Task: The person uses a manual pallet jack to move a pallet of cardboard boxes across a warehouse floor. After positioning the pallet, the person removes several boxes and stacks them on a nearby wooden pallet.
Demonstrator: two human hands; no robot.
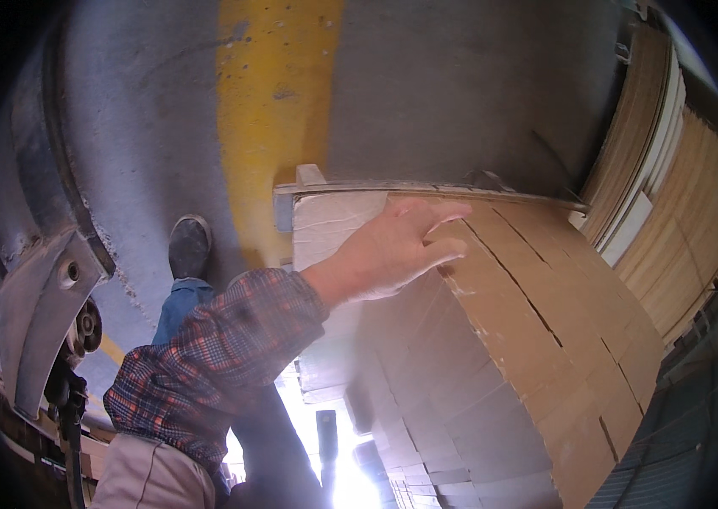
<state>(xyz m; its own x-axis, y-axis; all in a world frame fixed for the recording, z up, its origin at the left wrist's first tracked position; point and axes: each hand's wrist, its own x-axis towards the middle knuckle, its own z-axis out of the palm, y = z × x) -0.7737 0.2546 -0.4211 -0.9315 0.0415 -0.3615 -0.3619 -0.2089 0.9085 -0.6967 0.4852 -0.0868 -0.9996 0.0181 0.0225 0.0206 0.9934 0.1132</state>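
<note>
My left hand (397,250), in a plaid sleeve, reaches from the lower left to a large stack of flat-faced brown cardboard pieces (545,322). It is at the upper left of the stack, its thumb and fingers apart and slightly bent with nothing visible between them; whether the fingertips touch the cardboard is unclear. A thin board edge (452,188) runs along the stack's far side. The stack's left face is paler and partly in glare. My right hand is not in view.
A worn metal machine part (41,314) with small wheels stands at the left. My shoe (189,246) is on the concrete floor beside a painted yellow stripe (274,85). Stacked wooden sheets (673,229) stand at the right. Bright light shows at the bottom.
</note>
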